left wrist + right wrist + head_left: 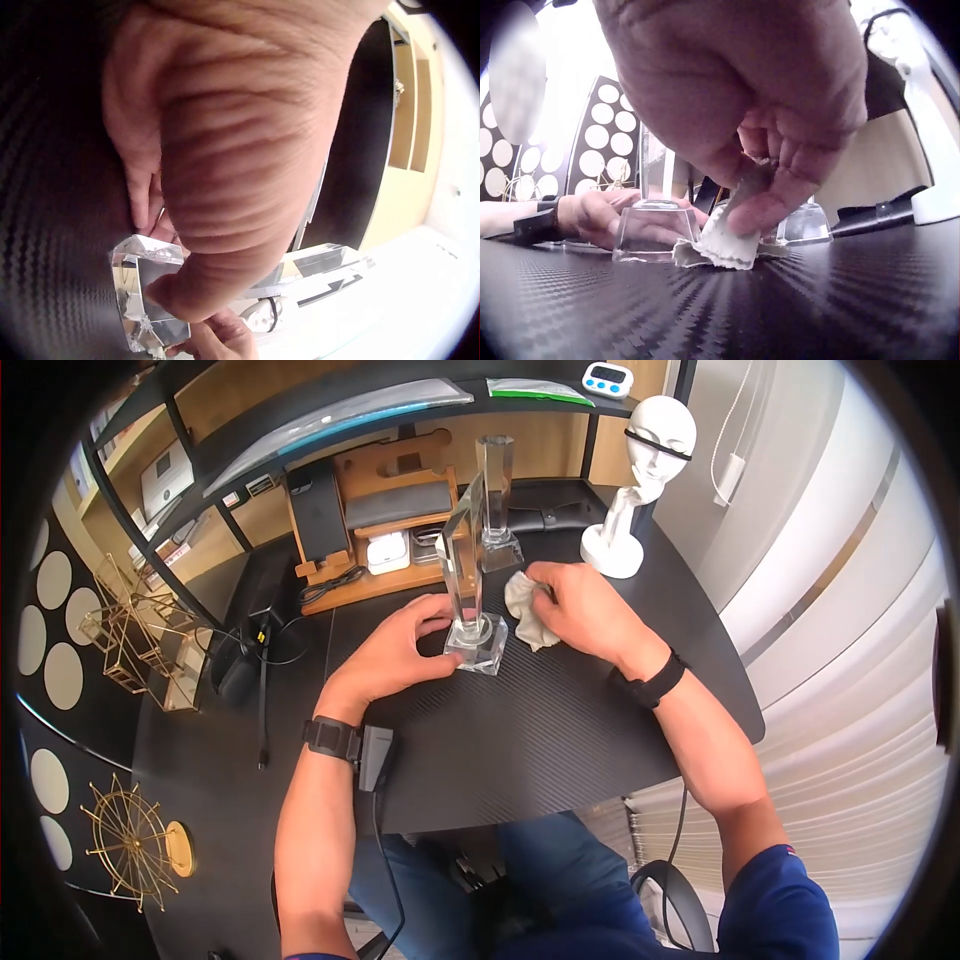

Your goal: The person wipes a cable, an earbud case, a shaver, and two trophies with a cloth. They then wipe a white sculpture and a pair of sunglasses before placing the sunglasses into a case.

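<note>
Crystal trophy [468, 575], a tall clear column on a square base, stands upright on the black carbon-weave desk [540, 730], near the middle of the desk in front of the person. The left hand [395, 650] grips its base from the left, fingers curled against the block. The right hand [580, 610] lies just right of the base, fingers pinched on a crumpled pale cloth [525, 610] whose lower edge rests on the desk beside the trophy. Behind stands a second clear column [497, 495], upright, apart from both hands. Further back: a wooden organiser [375, 510] and, to the right, a white mannequin head [655, 440] on its stand.
</note>
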{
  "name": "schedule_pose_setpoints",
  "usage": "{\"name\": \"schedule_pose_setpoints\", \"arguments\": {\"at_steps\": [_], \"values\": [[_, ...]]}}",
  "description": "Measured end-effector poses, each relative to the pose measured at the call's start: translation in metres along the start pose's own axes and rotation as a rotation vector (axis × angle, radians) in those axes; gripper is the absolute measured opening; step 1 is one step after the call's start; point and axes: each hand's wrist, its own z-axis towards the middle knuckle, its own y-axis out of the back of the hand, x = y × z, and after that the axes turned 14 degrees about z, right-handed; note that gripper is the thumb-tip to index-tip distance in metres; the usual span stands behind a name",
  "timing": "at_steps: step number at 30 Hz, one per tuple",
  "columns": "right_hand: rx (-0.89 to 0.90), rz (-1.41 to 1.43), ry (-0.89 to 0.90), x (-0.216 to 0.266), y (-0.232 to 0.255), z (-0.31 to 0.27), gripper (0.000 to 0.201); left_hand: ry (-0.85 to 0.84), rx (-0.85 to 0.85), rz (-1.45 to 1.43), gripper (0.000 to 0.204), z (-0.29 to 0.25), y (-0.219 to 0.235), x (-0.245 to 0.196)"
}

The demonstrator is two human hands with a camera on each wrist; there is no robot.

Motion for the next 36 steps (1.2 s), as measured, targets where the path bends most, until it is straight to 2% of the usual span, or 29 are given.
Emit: {"name": "schedule_pose_setpoints", "arguments": {"at_steps": [2,4,5,7,11,15,21,23,27,29,33,35,36], "values": [[-0.051,0.041,0.015,0.009,-0.004,0.0,0.025,0.018,-0.001,-0.024,0.072,0.0,0.002,0.0],[0.001,0.211,0.075,0.015,-0.009,-0.002,0.023,0.064,-0.028,0.014,0.072,-0.002,0.001,0.003],[0.0,0.211,0.072,0.018,-0.011,-0.003,0.023,0.108,-0.053,0.056,0.071,-0.002,0.001,0.004],[0.059,0.273,0.186,0.022,-0.013,-0.003,0.023,0.095,-0.071,0.097,0.069,-0.002,0.0,0.004],[0.096,0.242,0.213,0.023,-0.012,-0.005,0.024,0.037,-0.134,0.216,0.064,-0.003,-0.002,0.004],[0.096,0.232,0.243,0.025,-0.012,-0.005,0.023,0.061,-0.115,0.301,0.063,-0.002,-0.002,-0.006],[0.21,0.258,0.201,0.033,-0.009,-0.007,0.017,0.09,-0.097,0.236,0.06,-0.004,-0.001,-0.008],[0.244,0.357,0.193,0.035,-0.01,-0.009,0.016,0.058,-0.083,0.196,0.055,-0.005,0.001,-0.008],[0.263,0.427,0.232,0.031,-0.013,-0.01,0.02,0.087,-0.036,0.111,0.053,-0.006,0.003,-0.008],[0.302,0.448,0.221,0.031,-0.011,-0.011,0.025,0.164,0.008,0.142,0.076,-0.006,0.005,-0.007],[0.342,0.459,0.229,0.034,-0.009,-0.01,0.025,0.081,0.005,-0.01,0.069,-0.004,0.0,-0.007],[0.373,0.434,0.277,0.03,-0.01,-0.009,0.027,0.023,0.005,-0.156,0.072,-0.001,-0.004,0.002],[0.32,0.452,0.412,0.027,-0.014,-0.006,0.021,0.032,-0.03,-0.149,0.066,-0.001,-0.006,-0.001]]}}
